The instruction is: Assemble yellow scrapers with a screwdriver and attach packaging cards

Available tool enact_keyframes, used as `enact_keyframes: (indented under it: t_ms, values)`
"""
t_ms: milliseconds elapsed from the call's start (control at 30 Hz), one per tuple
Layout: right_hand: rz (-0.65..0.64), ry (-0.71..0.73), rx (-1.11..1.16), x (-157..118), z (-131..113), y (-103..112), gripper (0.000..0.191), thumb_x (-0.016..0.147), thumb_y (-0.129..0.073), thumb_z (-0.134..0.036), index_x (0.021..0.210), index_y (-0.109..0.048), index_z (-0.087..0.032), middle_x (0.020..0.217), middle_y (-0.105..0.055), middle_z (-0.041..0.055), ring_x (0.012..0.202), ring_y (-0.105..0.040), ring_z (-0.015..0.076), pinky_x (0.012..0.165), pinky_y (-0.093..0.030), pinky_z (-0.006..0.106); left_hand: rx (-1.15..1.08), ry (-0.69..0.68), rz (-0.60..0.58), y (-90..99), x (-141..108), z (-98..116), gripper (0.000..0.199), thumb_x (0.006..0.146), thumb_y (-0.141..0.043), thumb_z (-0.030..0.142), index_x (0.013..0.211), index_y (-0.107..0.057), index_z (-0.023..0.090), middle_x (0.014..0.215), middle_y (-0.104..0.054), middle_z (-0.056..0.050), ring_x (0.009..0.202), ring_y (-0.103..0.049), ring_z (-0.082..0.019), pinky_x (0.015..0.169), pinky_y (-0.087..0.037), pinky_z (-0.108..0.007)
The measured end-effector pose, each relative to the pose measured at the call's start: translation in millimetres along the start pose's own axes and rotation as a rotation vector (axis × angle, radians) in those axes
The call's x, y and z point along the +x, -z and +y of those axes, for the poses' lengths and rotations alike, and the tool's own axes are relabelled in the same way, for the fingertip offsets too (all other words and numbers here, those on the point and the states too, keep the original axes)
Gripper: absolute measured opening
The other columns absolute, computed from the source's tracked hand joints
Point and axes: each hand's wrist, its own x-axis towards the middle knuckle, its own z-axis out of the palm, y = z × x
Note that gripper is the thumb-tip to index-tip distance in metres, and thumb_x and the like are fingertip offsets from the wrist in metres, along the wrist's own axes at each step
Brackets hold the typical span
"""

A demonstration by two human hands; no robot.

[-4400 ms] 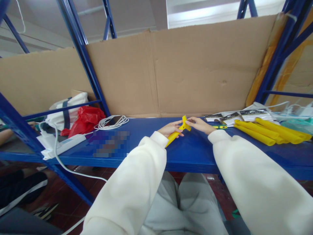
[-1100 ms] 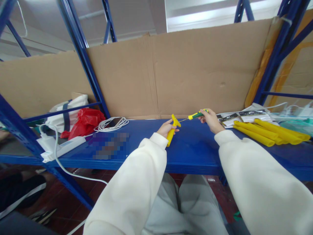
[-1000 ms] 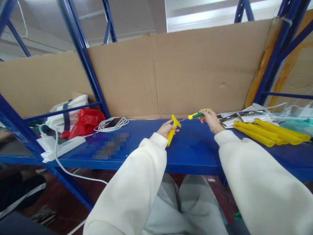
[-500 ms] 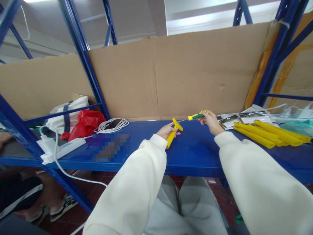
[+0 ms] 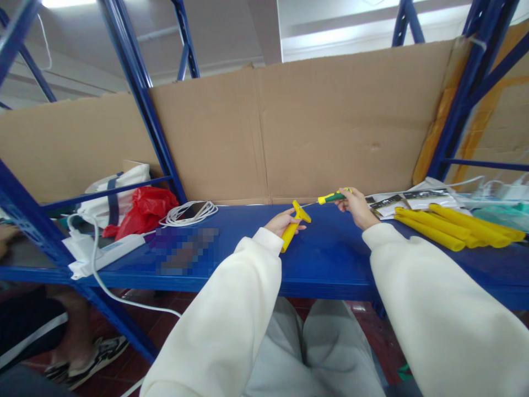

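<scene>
My left hand is closed around a yellow T-shaped plastic handle, its crosspiece up and tilted. In my right hand is a screwdriver with a green and yellow grip, held by the fingers at the grip's rear end. The screwdriver's thin metal shaft points left and its tip meets the crosspiece of the yellow handle. Whether the tip sits in a screw is too small to tell. Both hands are above the blue shelf top.
Several yellow tubes lie at right beside printed packets. At left are a white power strip, coiled white cable and red plastic bag. Cardboard stands behind. Another person's leg shows at lower left.
My hands, the yellow handle and the screwdriver hold nearly the same positions. The other person's foot at lower left has shifted slightly left.
</scene>
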Motion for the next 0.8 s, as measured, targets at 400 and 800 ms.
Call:
enact_keyframes:
  t_ms: [400, 800]
  values:
    - [0.028, -0.022, 0.026, -1, -2, 0, 0.028, 0.086, -0.062, -0.042, 0.079, -0.045, -0.022, 0.054, -0.057, -0.005, 0.039, -0.046, 0.008, 0.038, -0.035, 0.018, -0.014, -0.024, 0.009, -7.5, -9, 3, 0.077, 0.082, -0.053, -0.004, 0.15, -0.037, 0.029, 0.123, -0.065, -0.012, 0.066, -0.069, -0.012, 0.044, -0.044, -0.015]
    - [0.01, -0.085, 0.094, -13, -6, -9, 0.043, 0.077, -0.074, -0.056, 0.069, -0.056, -0.017, 0.047, -0.058, -0.0015, 0.034, -0.044, 0.0055, 0.033, -0.034, 0.016, -0.015, -0.018, 0.124, -11.5, -13, 4, 0.077, 0.084, -0.045, -0.006, 0.153, -0.028, 0.024, 0.128, -0.062, -0.015, 0.058, -0.066, -0.009, 0.042, -0.042, -0.017]
